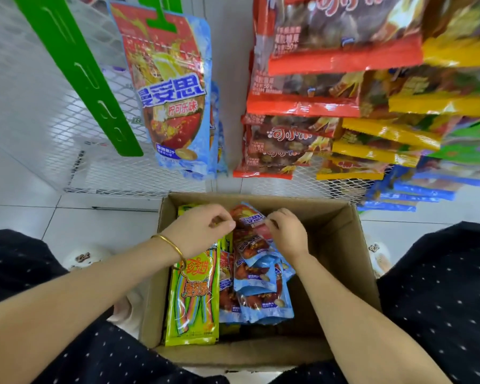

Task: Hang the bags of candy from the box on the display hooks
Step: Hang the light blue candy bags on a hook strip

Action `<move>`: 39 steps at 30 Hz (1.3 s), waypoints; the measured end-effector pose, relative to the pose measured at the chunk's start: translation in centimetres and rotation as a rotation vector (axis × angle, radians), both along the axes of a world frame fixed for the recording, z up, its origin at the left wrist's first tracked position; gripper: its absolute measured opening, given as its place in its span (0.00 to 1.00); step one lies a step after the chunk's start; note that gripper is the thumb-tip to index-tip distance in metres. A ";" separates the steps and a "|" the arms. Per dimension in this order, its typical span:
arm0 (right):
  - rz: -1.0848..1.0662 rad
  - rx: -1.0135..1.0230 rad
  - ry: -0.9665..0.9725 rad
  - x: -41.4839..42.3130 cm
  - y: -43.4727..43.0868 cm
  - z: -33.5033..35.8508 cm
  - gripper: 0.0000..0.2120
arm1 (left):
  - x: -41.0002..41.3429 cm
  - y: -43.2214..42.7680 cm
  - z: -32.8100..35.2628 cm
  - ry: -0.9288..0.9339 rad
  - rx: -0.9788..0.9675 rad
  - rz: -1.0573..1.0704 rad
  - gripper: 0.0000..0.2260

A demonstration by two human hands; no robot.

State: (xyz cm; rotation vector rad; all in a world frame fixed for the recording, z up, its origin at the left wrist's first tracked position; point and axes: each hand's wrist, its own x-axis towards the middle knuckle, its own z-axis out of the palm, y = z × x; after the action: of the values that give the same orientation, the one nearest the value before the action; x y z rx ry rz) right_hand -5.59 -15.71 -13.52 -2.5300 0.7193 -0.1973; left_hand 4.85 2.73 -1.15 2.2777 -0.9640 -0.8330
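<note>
An open cardboard box (344, 245) stands on the floor between my knees. Inside lie several blue-and-red candy bags (261, 286) and green-yellow sour-strip bags (191, 300). Both hands are down in the box at its far end. My left hand (203, 228) and my right hand (286, 231) pinch the two sides of one blue-and-red candy bag (248, 216) that is lifted a little above the pile. A matching blue-and-red bag (172, 90) hangs on a green display strip (75, 65) above the box.
White wire mesh panels (39, 106) form the display wall. At right hang rows of red bags (302, 106), yellow bags (385, 134) and blue bags (413, 189). White floor tiles (94, 217) surround the box; my knees in dark dotted fabric flank it.
</note>
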 end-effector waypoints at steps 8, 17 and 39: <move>0.390 0.172 -0.130 -1.5 3.1 7.7 0.07 | 0.1 0.3 -0.3 1.076 0.035 0.716 0.34; 0.338 0.287 -0.022 -2.6 5.2 10.2 0.06 | 0.6 3.2 0.2 0.589 -0.036 0.423 0.11; 0.239 0.299 -0.740 4.4 9.6 29.9 0.16 | 7.3 0.4 25.4 -0.319 -0.837 0.391 0.12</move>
State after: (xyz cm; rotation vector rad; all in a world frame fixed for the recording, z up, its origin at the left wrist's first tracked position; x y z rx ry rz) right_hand -1.19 -6.11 16.35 -2.0077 0.1345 -0.8171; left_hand 12.15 3.14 24.27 1.7621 -0.7512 0.1167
